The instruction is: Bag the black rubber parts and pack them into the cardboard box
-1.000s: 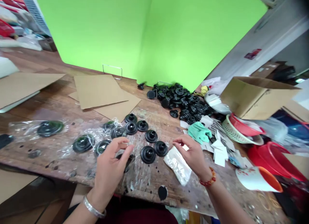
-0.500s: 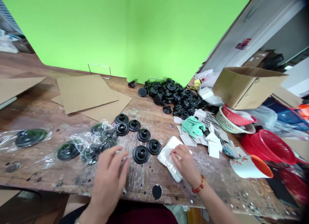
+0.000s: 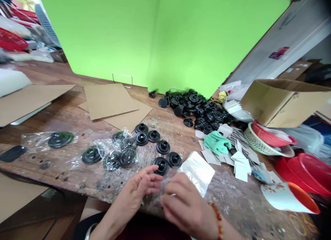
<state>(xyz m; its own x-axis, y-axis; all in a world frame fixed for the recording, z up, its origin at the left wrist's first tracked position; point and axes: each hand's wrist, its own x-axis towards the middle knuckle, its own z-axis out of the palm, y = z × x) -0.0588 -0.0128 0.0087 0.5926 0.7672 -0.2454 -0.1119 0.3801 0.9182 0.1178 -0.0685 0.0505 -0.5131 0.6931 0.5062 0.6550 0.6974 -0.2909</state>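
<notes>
My right hand (image 3: 184,204) has its fingers pinched on a thin clear plastic bag (image 3: 160,190), blurred and partly hidden by the hand. Facing it, my left hand (image 3: 138,190) has its fingers stretched out beside the bag; whether they touch it is unclear. Just behind my hands lies a stack of clear plastic bags (image 3: 200,171). Several round black stepped knobs (image 3: 163,147) sit bare on the table, posts up; one knob (image 3: 160,165) is right behind my left fingertips. Farther left are bagged black knobs (image 3: 120,152) and another bagged piece (image 3: 60,139).
A heap of black parts (image 3: 199,109) lies at the back by the green panel (image 3: 116,33). Cardboard sheets (image 3: 111,100) lie back left. On the right are a green cloth (image 3: 216,142), white cards (image 3: 241,166), baskets (image 3: 267,143), a carton (image 3: 274,102) and a white-orange cup (image 3: 287,197).
My right hand has come left and nearer from the bag stack with a bag. My left hand has moved right to meet it and turned. The view has swung left.
</notes>
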